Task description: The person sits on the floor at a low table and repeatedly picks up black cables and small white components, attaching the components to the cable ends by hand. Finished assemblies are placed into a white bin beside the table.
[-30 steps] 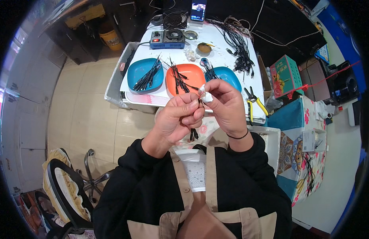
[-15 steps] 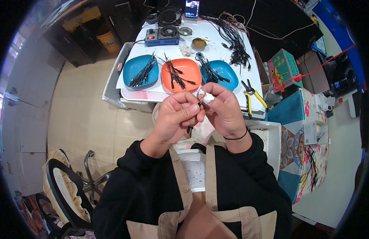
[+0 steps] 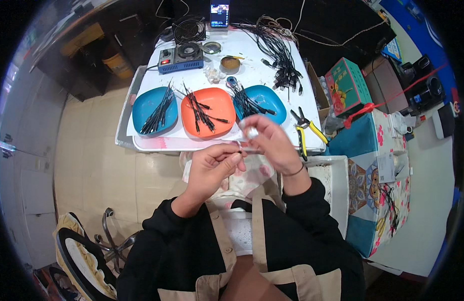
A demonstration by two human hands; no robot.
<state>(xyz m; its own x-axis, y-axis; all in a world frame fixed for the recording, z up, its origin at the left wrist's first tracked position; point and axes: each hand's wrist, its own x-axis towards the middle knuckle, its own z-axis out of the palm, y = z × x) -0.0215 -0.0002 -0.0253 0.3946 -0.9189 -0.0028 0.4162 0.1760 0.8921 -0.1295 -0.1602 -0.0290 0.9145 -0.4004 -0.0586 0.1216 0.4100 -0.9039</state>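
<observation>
From my remote view, the left hand pinches a small dark piece between thumb and fingertips; the fingers hide most of it, so I cannot tell its long axis. The right hand, blurred, has its fingers closed on a white wad, which sits just beyond the piece and slightly right. Farther out lie the orange tray and black cables.

Left hand pinches a cable; right hand holds white wad.
</observation>
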